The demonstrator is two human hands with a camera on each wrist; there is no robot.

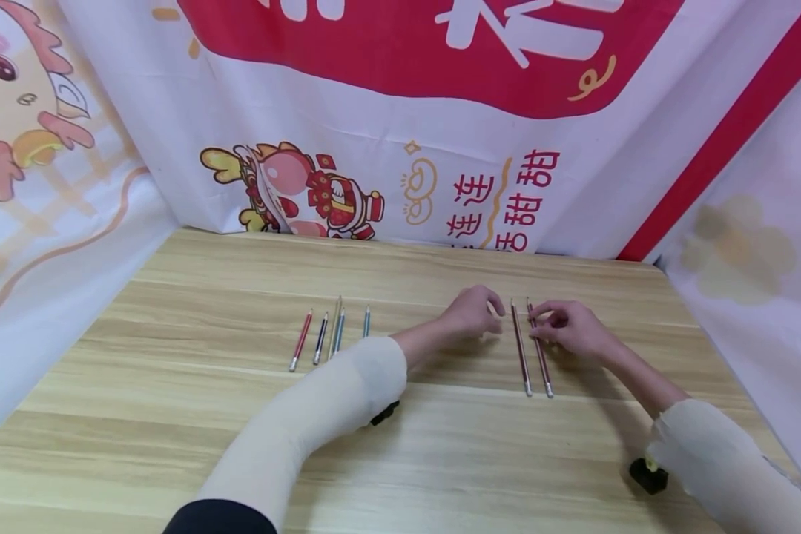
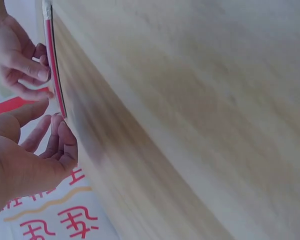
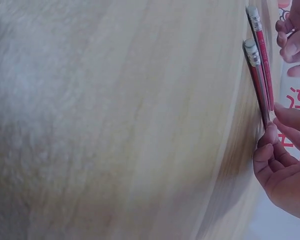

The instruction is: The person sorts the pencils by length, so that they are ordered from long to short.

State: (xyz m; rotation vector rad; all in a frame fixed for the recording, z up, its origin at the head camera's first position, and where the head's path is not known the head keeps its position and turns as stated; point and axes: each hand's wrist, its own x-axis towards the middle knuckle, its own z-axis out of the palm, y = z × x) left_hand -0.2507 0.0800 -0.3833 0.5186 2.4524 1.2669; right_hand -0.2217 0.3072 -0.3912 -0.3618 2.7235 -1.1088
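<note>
Two dark red pencils lie side by side on the wooden table, their white eraser ends toward me. My right hand (image 1: 570, 326) pinches the right pencil (image 1: 542, 360) between thumb and fingertips near its far part. In the right wrist view, this pencil (image 3: 256, 70) runs to the fingertips of the right hand (image 3: 287, 165). Just left of the other red pencil (image 1: 521, 348), my left hand (image 1: 472, 311) hovers with loosely bent fingers and nothing between them. The left wrist view shows the left hand (image 2: 30, 155) close to a red pencil's far end (image 2: 56, 75).
Toward the left lie several more pencils: a red one (image 1: 301, 341), a dark blue one (image 1: 320, 337), light blue ones and a thin pale one, partly behind my left sleeve (image 1: 334, 386). A printed cloth (image 1: 400, 170) hangs behind the table (image 1: 454, 452).
</note>
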